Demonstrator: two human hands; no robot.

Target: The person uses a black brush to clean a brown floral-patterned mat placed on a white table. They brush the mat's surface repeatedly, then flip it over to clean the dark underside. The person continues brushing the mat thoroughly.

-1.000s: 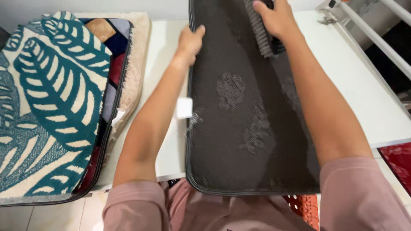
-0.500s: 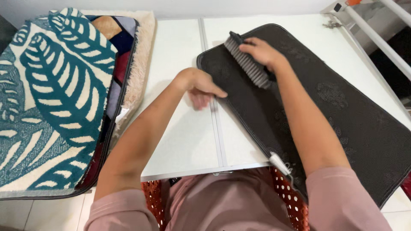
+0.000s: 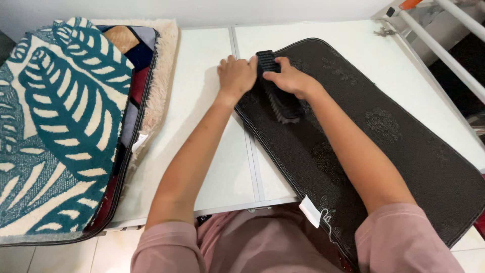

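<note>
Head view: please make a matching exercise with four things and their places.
Things:
1. brush
2. dark mat
3. leaf-pattern rug
4. white tag

Places:
A. top of the pile at the left
B. on the mat's near edge
C. under the right hand
D. spread on the white table

Pairs: 1-C, 2-D, 3-A, 4-B

Both bare arms reach forward from pink short sleeves, converging ahead of the chest. The left hand (image 3: 236, 75) lies palm down, fingers together and pointing away, wrist straight. The right hand (image 3: 289, 78) sits just beside it, fingers curled in a closed grip, forearm angling in from the right.
</note>
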